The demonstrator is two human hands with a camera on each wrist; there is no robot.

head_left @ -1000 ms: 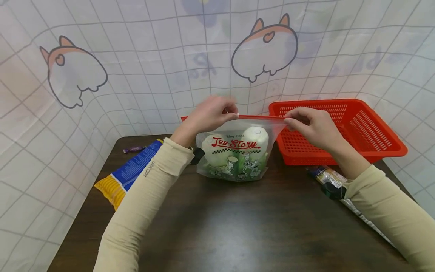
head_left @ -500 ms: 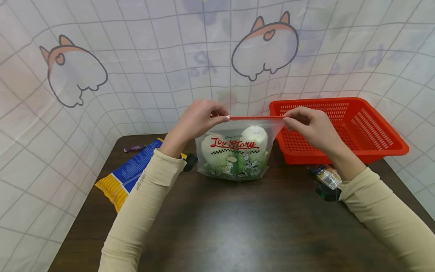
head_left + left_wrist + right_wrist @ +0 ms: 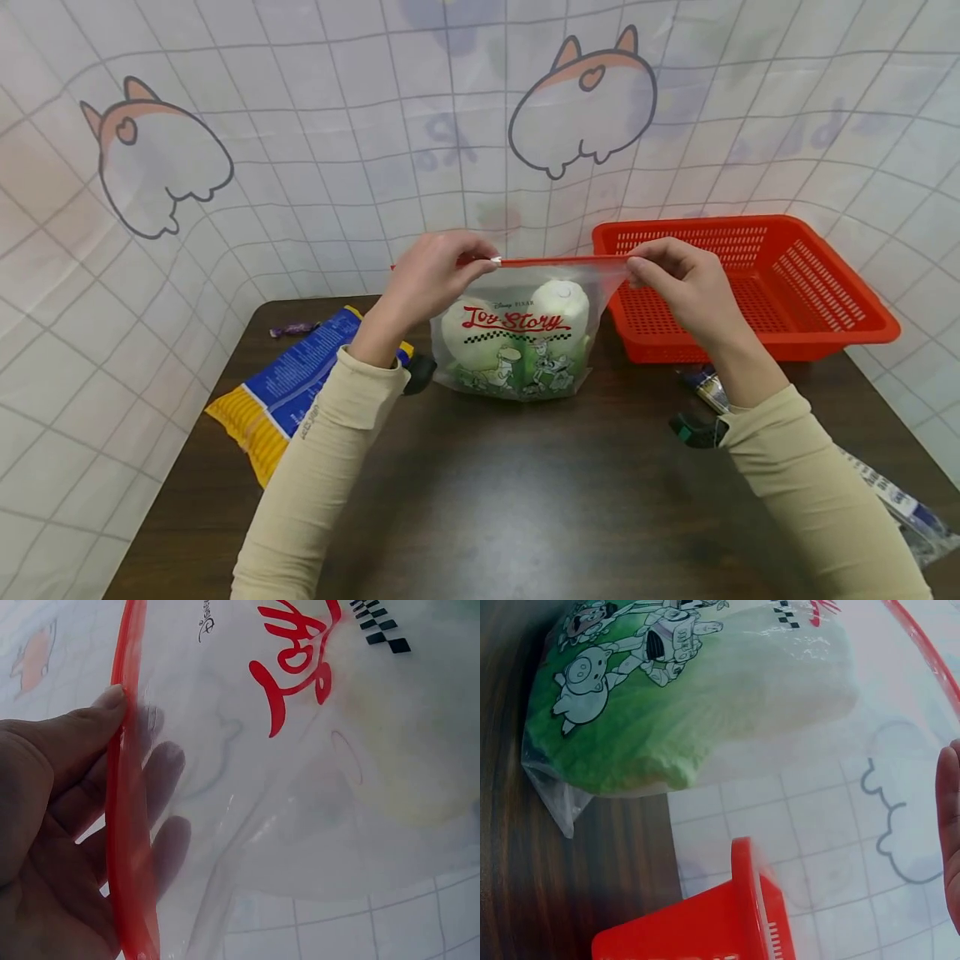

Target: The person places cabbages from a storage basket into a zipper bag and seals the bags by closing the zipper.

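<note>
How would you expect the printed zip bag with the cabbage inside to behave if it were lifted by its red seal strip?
The zip bag is thin clear film, so it would probably sag and swing below the red seal strip. The cabbage fills most of it, so it likely feels bottom-heavy. The left hand and right hand pinch the strip's ends; smooth plastic may slip.

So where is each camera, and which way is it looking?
Head: up high, facing forward and down at the dark wooden table; shows both sleeved arms, left hand and right hand.
Left wrist: beside the left hand, facing the clear printed zip bag's red strip.
Right wrist: low, facing the cabbage-filled clear printed zip bag and red plastic basket; only a hand edge shows.
All three share the bag.
</note>
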